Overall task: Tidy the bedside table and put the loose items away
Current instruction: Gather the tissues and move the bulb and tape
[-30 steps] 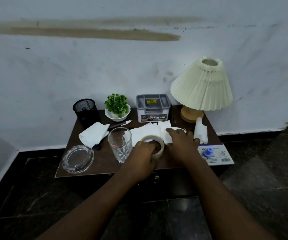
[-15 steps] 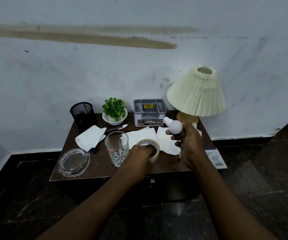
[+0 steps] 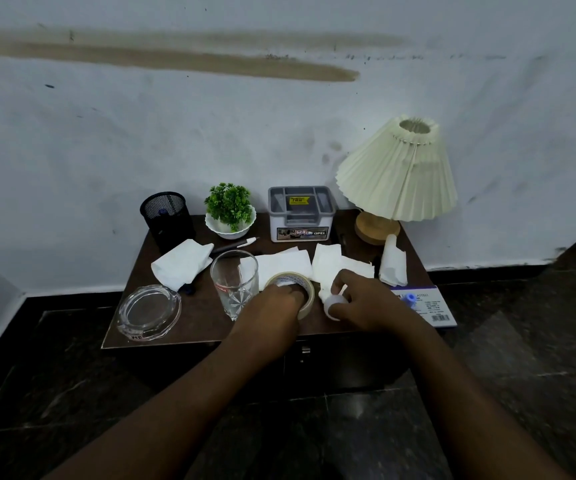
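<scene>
On the dark bedside table (image 3: 189, 327) my left hand (image 3: 276, 306) grips a beige tape roll (image 3: 291, 280) with fingers inside its ring. My right hand (image 3: 366, 303) holds a small white bulb-shaped object (image 3: 335, 304) low over the table, just right of the roll. White tissues (image 3: 286, 263) lie spread behind both hands; another tissue (image 3: 181, 263) lies at left and a rolled one (image 3: 393, 265) at right. An empty drinking glass (image 3: 234, 280) stands left of the tape roll. A pen (image 3: 236, 244) lies behind it.
A glass ashtray (image 3: 148, 311) sits at the front left corner. Along the back stand a black mesh pen cup (image 3: 167, 216), a small potted plant (image 3: 230, 211), a grey organiser box (image 3: 301, 213) and a pleated lamp (image 3: 397, 171). A card with a blue cap (image 3: 425, 306) overhangs the right edge.
My right hand lifted the white bulb-shaped object off the tissues, raised it, and has now lowered it back near the table. The left hand stayed on the tape roll.
</scene>
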Action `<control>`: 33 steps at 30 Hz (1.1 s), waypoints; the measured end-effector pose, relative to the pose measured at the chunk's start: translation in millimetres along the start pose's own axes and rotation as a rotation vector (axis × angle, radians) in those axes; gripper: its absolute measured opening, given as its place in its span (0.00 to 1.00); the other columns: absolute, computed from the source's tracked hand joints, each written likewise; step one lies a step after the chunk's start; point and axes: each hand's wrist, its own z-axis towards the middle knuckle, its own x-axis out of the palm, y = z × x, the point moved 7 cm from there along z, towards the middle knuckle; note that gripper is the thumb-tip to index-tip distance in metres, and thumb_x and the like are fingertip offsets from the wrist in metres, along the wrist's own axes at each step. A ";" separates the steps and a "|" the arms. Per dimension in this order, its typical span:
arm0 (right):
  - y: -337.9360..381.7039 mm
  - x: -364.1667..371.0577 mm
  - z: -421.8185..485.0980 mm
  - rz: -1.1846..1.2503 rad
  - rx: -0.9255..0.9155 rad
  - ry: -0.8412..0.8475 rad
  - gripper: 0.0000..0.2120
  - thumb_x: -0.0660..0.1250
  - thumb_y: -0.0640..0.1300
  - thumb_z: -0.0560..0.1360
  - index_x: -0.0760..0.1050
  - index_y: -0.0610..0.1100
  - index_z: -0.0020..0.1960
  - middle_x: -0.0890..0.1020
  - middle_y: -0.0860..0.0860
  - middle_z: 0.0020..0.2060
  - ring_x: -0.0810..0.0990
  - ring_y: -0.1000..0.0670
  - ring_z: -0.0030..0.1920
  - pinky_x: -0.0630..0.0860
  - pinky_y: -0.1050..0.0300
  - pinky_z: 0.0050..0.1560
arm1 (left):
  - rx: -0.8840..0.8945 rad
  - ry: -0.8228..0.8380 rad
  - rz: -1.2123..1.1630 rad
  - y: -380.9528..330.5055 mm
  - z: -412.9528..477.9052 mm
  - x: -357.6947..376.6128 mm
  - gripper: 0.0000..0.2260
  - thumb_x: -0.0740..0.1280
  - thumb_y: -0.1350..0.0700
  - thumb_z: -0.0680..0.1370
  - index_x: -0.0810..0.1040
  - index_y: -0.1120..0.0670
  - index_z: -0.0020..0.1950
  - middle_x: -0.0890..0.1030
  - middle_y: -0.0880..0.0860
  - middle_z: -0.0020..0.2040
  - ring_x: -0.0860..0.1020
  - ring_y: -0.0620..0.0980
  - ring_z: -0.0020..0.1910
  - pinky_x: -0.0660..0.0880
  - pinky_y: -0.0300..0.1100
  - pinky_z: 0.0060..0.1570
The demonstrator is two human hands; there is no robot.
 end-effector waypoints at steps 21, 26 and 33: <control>-6.3 -60.6 -19.6 -0.557 0.109 -0.536 0.05 0.67 0.44 0.75 0.81 0.51 0.48 0.79 0.50 0.44 0.74 0.41 0.55 0.59 0.47 0.53 | 0.152 0.065 -0.060 -16.9 -2.2 13.8 0.27 0.67 0.50 0.79 0.67 0.51 0.77 0.71 0.53 0.74 0.67 0.53 0.72 0.68 0.50 0.71; 2.7 -18.9 -7.4 -0.606 0.122 -0.355 0.07 0.66 0.49 0.76 0.71 0.48 0.44 0.83 0.48 0.47 0.74 0.41 0.61 0.57 0.38 0.68 | 0.208 0.070 0.036 -29.1 0.2 19.8 0.30 0.65 0.47 0.79 0.62 0.49 0.80 0.64 0.53 0.80 0.61 0.56 0.77 0.63 0.54 0.74; -5.4 -16.3 -14.0 -0.520 0.226 -0.427 0.02 0.63 0.44 0.76 0.72 0.47 0.49 0.83 0.47 0.49 0.76 0.42 0.58 0.61 0.43 0.65 | 0.171 0.071 0.011 -22.6 2.6 18.6 0.27 0.64 0.48 0.79 0.65 0.49 0.78 0.63 0.52 0.80 0.60 0.55 0.77 0.63 0.54 0.74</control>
